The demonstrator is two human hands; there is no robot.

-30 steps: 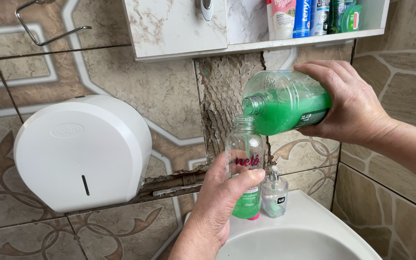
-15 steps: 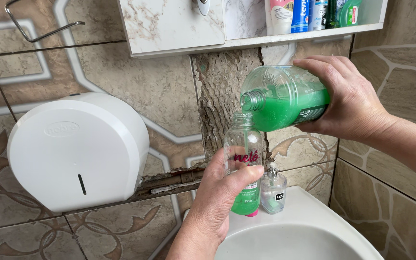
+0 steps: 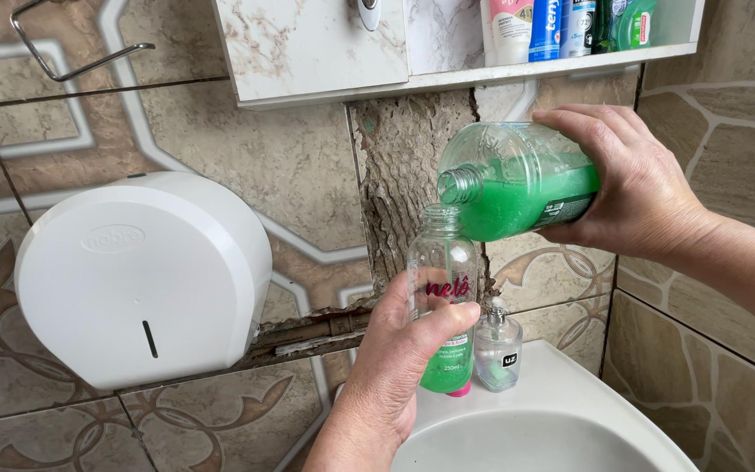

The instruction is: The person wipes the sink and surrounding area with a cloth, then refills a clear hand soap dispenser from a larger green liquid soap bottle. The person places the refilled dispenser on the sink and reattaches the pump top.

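— What step is this?

— Pouring, I'd judge. The left hand (image 3: 386, 371) grips a small clear bottle (image 3: 444, 288) upright over the white sink (image 3: 561, 411); just right, the right hand (image 3: 635, 188) clasps a tipped large bottle (image 3: 517, 182) of green liquid, mouths nearly touching.

— Next?

— Probably a steeper, steady tilt.

— Surroundings?

— Tiled wall, white dispenser (image 3: 137, 275) far left, shelf (image 3: 517, 74) above.

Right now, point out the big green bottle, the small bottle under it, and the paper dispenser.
big green bottle (image 3: 517, 188), head view, on its tilted body.
small bottle (image 3: 441, 253), head view, on its clear upper body.
paper dispenser (image 3: 141, 275), head view, on its white front cover.
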